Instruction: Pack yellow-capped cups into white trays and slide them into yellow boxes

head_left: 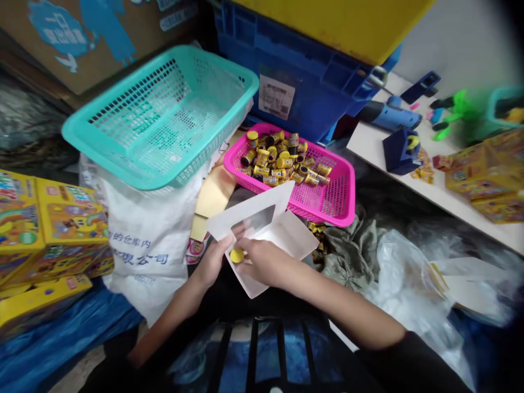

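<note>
A white windowed card (297, 237) is grasped by the left hand (210, 262) and right hand (262, 261), its upper edge seemingly just clear of the pink basket (323, 217).

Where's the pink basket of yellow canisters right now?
In the head view, the pink plastic basket sits ahead of the person and right of centre, just beyond the right hand, with the teal basket to its left and the blue crate behind it.

Bare forearms (327, 297) angle in from the bottom of the frame — the left hand (210, 263) and right hand (262, 262) just beside each other at centre, fingers (245, 246) curled inward, wrists bent — a black sleeve (413, 363) ending near the right elbow.
</note>
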A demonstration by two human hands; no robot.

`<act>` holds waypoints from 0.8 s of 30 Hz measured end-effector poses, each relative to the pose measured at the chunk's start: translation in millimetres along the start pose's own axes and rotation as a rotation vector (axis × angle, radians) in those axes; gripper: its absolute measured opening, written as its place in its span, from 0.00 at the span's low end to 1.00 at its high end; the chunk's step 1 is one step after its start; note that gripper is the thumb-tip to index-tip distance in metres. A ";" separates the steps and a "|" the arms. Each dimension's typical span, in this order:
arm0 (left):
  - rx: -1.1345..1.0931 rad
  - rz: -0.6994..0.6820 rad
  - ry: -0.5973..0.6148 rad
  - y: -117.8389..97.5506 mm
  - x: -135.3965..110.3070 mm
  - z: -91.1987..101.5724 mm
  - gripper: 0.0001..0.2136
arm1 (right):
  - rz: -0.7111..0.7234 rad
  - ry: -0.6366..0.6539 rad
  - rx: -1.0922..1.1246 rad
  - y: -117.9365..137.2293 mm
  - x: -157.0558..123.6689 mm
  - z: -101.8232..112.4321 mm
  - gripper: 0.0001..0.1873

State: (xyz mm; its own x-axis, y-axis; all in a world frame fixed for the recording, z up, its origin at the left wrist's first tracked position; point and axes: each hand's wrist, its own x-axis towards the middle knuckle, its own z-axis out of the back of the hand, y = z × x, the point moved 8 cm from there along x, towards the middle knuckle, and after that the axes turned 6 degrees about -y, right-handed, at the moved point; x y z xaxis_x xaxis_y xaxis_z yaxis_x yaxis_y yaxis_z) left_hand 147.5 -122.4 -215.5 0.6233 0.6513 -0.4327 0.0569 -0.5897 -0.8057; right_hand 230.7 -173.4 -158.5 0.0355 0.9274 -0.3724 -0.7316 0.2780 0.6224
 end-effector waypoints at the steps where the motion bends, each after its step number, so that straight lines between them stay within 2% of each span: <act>1: -0.013 0.010 0.003 2.1 0.2 2.2 0.29 | 0.001 0.003 0.019 0.4 -3.5 8.9 0.19; 2: -0.032 0.027 0.009 4.6 0.6 4.1 0.30 | 0.008 -0.015 0.050 -0.3 -8.4 24.3 0.17; 4: -0.085 0.067 0.023 9.9 2.3 7.8 0.32 | 0.001 -0.124 0.111 -10.0 -16.2 70.4 0.08; 5: -0.114 0.085 0.024 12.0 3.6 9.9 0.33 | -0.028 -0.211 0.109 -20.3 -16.3 97.8 0.09; 7: -0.163 0.107 0.020 14.1 6.7 13.6 0.35 | -0.133 -0.397 -0.025 -48.3 -5.6 149.6 0.15; 8: -0.177 0.111 0.021 14.1 8.2 14.6 0.36 | -0.170 -0.450 -0.143 -61.2 6.1 168.5 0.14; 9: -0.183 0.111 0.023 13.5 9.4 15.0 0.36 | -0.169 -0.448 -0.277 -71.0 22.7 179.5 0.12; 11: -0.178 0.100 0.029 11.2 10.7 14.1 0.35 | -0.065 -0.334 -0.526 -82.9 61.9 179.7 0.15; 13: -0.168 0.075 0.040 8.4 10.2 11.6 0.31 | 0.062 -0.229 -0.673 -88.9 91.9 167.4 0.20; 16: -0.164 0.033 0.071 4.3 8.6 8.1 0.27 | 0.140 -0.237 -0.715 -92.3 107.2 159.0 0.15; 18: -0.154 0.003 0.067 0.5 9.6 11.0 0.26 | 0.143 -0.342 -0.594 -91.8 98.7 166.7 0.13; 21: -0.154 0.001 0.032 -5.1 12.7 21.2 0.26 | 0.106 -0.519 -0.133 -85.6 56.8 188.8 0.21; 23: -0.171 0.022 0.028 -7.5 14.3 26.0 0.27 | 0.165 -0.508 0.092 -60.2 17.5 192.6 0.23; 24: -0.173 0.029 0.034 -8.3 15.2 27.0 0.28 | 0.224 -0.466 0.118 -39.1 -1.5 189.6 0.23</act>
State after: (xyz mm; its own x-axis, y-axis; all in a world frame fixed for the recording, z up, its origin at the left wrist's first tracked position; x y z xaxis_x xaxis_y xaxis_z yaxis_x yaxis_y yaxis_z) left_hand 135.5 -94.8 -226.3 0.6524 0.6181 -0.4385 0.1699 -0.6832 -0.7102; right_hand 388.3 -138.2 -51.8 0.2055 0.9728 0.1070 -0.6754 0.0619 0.7348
